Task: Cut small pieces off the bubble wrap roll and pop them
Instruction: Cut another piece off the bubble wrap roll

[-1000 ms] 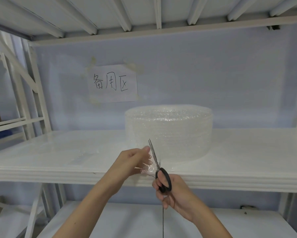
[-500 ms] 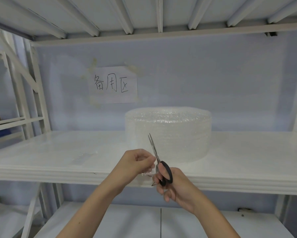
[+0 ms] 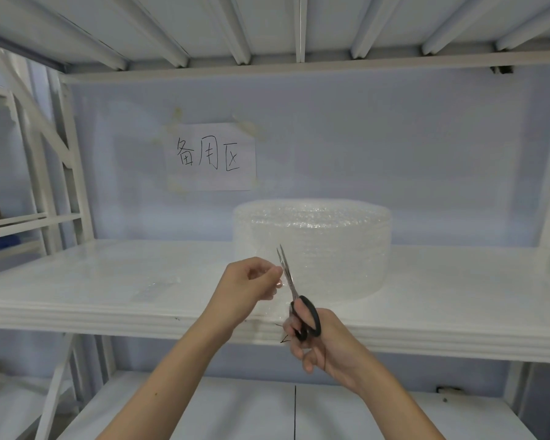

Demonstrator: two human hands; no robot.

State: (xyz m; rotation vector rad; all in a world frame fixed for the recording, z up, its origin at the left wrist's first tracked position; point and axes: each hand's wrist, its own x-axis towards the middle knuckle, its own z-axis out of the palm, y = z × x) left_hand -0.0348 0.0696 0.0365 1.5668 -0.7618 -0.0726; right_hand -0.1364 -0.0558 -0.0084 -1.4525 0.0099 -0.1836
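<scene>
A wide clear bubble wrap roll lies flat on the white shelf, toward the back. In front of it my right hand grips black-handled scissors, blades closed and pointing up. Just left of the blades, my left hand is curled with its fingertips pinched on a small clear piece of bubble wrap, which is mostly hidden by the fingers. Both hands hover over the shelf's front edge.
A paper sign with handwritten characters is taped to the pale wall behind. A flat clear scrap lies on the shelf at the left. Another shelf runs below, and white rack uprights stand at left and right.
My left hand has closed into a tighter pinch on the small piece and pulled slightly left of the blades. The scissors' blades have come together, and both hands sit a little higher.
</scene>
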